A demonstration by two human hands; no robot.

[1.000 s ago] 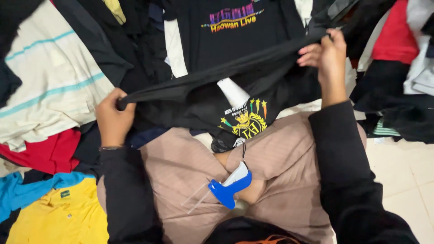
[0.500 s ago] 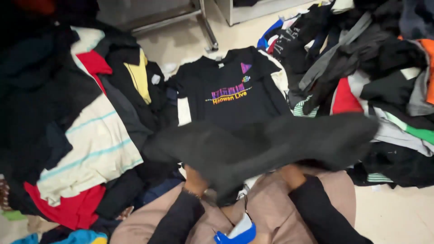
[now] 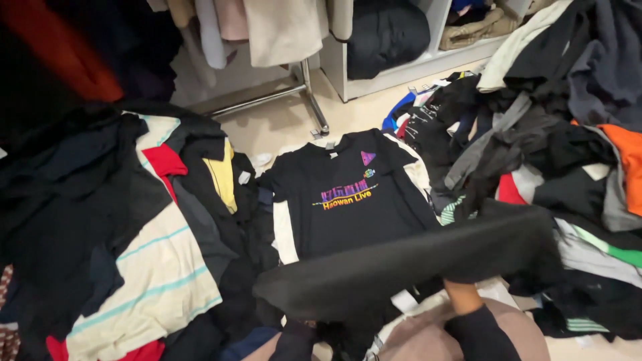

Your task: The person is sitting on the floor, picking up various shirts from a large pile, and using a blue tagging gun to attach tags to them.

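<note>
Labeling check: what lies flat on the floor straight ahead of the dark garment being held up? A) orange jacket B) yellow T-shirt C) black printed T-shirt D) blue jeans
C: a black printed T-shirt lies spread flat just beyond the raised dark garment.

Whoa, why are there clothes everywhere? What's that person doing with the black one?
A person sitting on the floor is lifting a black garment up in front of them, spread out wide. Both hands are tucked behind the cloth; only the right forearm in a black sleeve shows. Just beyond it, a black printed T-shirt lies flat on the floor. Heaps of mixed clothes sit on both sides, including a cream striped top, and a clothes rack stands behind.
</note>
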